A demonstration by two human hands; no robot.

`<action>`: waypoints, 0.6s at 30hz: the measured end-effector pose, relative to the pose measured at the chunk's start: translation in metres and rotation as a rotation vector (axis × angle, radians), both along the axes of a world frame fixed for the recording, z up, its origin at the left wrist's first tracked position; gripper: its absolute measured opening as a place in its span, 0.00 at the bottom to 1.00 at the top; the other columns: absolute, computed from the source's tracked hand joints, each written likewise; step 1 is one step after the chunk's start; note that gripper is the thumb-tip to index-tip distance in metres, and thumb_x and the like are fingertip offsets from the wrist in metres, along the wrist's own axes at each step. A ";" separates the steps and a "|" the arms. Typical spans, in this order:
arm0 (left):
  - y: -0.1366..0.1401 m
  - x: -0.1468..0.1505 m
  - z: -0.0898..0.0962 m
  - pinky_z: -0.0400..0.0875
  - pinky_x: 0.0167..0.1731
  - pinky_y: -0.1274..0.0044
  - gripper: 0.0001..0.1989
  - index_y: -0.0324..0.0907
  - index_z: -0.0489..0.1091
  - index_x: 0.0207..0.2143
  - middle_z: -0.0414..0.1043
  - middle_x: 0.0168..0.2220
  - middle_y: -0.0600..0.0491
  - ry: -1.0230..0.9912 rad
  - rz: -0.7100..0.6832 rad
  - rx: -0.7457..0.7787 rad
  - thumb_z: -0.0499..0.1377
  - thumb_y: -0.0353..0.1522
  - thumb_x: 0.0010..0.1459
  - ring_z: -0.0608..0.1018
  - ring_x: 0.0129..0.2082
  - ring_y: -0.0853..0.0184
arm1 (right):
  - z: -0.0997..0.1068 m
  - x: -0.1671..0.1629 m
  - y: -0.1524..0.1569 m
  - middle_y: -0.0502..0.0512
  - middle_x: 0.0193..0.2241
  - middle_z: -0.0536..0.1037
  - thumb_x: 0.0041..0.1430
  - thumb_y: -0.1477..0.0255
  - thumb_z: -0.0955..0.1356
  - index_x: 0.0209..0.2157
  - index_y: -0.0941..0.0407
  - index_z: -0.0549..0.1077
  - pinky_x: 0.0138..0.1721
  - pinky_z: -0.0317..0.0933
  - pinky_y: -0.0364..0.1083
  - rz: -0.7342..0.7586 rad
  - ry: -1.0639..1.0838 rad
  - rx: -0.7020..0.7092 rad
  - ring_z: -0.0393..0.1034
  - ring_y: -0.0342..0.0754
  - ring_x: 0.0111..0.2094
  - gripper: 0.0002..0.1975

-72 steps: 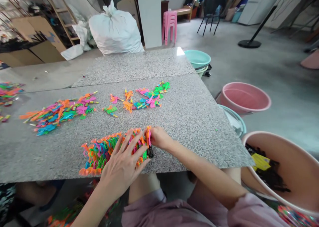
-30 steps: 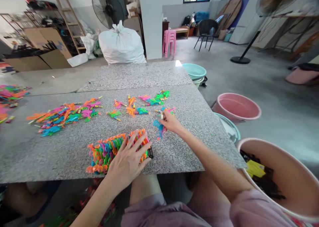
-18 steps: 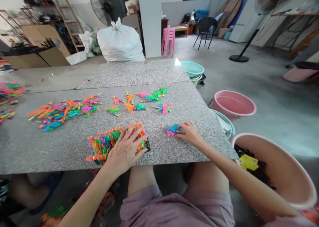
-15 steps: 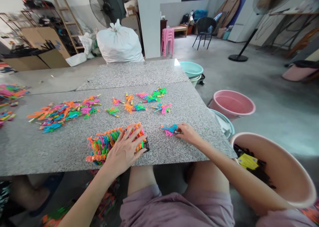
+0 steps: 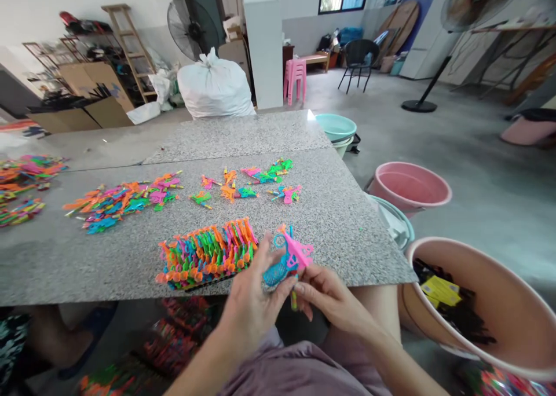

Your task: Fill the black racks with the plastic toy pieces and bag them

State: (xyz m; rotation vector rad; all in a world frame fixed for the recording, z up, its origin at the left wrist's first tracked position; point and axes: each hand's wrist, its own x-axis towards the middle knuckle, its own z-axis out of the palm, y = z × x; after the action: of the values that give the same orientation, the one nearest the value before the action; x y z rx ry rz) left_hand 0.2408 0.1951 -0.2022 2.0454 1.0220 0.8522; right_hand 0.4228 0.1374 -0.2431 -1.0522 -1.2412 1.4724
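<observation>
Two bare hands at the near edge of a speckled grey worktop. The left hand has its grip curled around a blue toy piece with a mesh-like surface, the thumb near its lower end. The right hand has its grip pinched at the base of a pink toy piece, which overlaps the blue one; whether the two are joined cannot be told. Both pieces lie between the hands, above the worktop's edge. A yellow-tipped stem points downward beside the right fingertips.

Just beside the left hand, a dense row of multicoloured toy pieces with orange, cup-like ends sits over a black base. Beyond it lie a loose pile and a scattered group of similar pieces. Right of the worktop, a peach tub contains black parts and a yellow packet.
</observation>
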 end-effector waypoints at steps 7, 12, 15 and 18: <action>-0.021 0.019 -0.058 0.73 0.35 0.77 0.14 0.36 0.76 0.41 0.78 0.32 0.50 -0.063 -0.046 -0.455 0.59 0.37 0.59 0.78 0.32 0.65 | -0.021 0.005 -0.012 0.52 0.29 0.75 0.54 0.58 0.70 0.37 0.57 0.70 0.28 0.57 0.41 -0.379 -0.505 0.008 0.66 0.44 0.29 0.17; -0.049 0.005 -0.083 0.72 0.35 0.77 0.14 0.39 0.77 0.44 0.77 0.31 0.51 0.055 -0.042 -0.482 0.56 0.34 0.59 0.77 0.31 0.65 | -0.035 -0.009 -0.030 0.47 0.17 0.66 0.52 0.62 0.70 0.21 0.57 0.65 0.24 0.46 0.42 -0.282 -0.696 -0.142 0.56 0.41 0.21 0.16; -0.069 -0.004 -0.104 0.73 0.35 0.77 0.16 0.40 0.76 0.47 0.78 0.32 0.51 0.130 -0.068 -0.492 0.54 0.31 0.60 0.77 0.31 0.65 | -0.046 -0.019 -0.046 0.49 0.18 0.68 0.55 0.62 0.67 0.22 0.57 0.68 0.24 0.45 0.42 -0.180 -0.695 -0.201 0.57 0.41 0.21 0.15; -0.084 -0.014 -0.128 0.74 0.40 0.75 0.19 0.42 0.74 0.51 0.79 0.37 0.50 0.177 -0.091 -0.421 0.53 0.29 0.59 0.79 0.37 0.63 | -0.056 -0.029 -0.059 0.49 0.17 0.64 0.54 0.64 0.66 0.19 0.57 0.62 0.24 0.41 0.43 -0.170 -0.808 -0.246 0.53 0.41 0.20 0.16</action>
State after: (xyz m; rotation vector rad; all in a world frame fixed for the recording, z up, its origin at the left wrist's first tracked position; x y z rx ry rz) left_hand 0.2264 0.1106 -0.3297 1.8084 1.0881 0.3728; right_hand 0.3943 0.0787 -0.2987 -1.9883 -1.4683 1.1028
